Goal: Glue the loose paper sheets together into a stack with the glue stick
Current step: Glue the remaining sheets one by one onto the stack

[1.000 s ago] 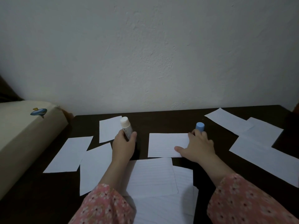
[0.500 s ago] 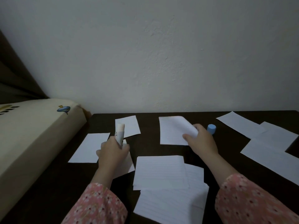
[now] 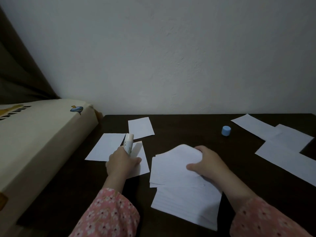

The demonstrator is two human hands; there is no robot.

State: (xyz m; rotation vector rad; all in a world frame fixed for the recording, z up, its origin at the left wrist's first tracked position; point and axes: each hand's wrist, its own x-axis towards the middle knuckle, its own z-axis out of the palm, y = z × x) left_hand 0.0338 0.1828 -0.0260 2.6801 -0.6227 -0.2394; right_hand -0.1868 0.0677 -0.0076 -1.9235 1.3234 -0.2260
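Observation:
My left hand (image 3: 122,164) grips an uncapped white glue stick (image 3: 128,142) upright, over a loose sheet (image 3: 141,161) on the dark table (image 3: 188,129). My right hand (image 3: 207,164) pinches a lined sheet (image 3: 172,165) by its right edge, thumb on top, and holds it over the stack of lined sheets (image 3: 186,204) in front of me. The sheet's far edge curls up a little. The glue stick's blue cap (image 3: 226,131) stands alone on the table, behind and to the right of my right hand.
Two more loose sheets (image 3: 106,147) (image 3: 141,128) lie at the left, and several overlapping sheets (image 3: 287,149) lie at the right. A cream cushion or mattress (image 3: 37,142) borders the table's left side. A white wall stands behind the table.
My right hand has carried the lined sheet from the middle of the table back onto the stack. The left hand still holds the glue stick. The camera has turned left.

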